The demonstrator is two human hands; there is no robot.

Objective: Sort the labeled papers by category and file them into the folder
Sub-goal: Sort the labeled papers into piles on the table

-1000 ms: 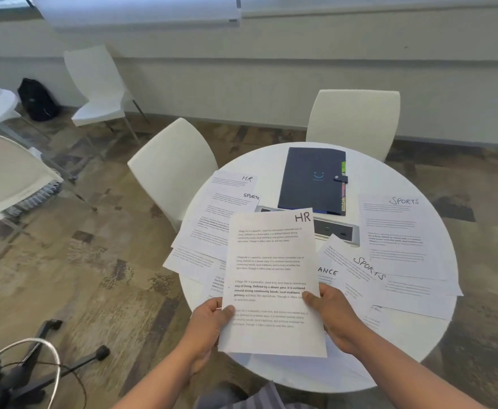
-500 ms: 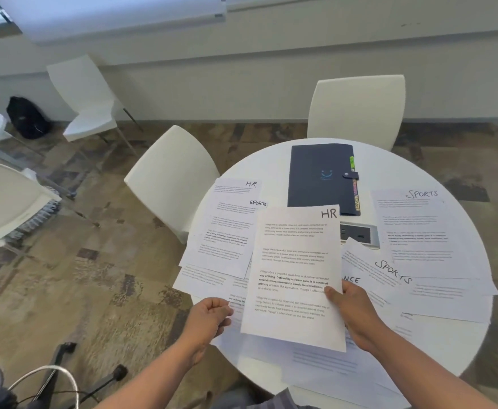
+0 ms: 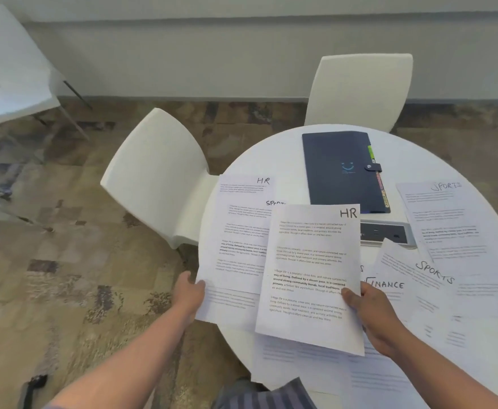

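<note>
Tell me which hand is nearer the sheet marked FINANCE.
Right. The right hand holds the HR sheet just beside the FINANCE sheet; the left hand is across the table's left edge.

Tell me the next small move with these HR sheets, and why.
Probably draw out the second HR sheet with the left hand, which pinches that pile's corner, and stack it under the HR sheet in the right hand: same label.
</note>
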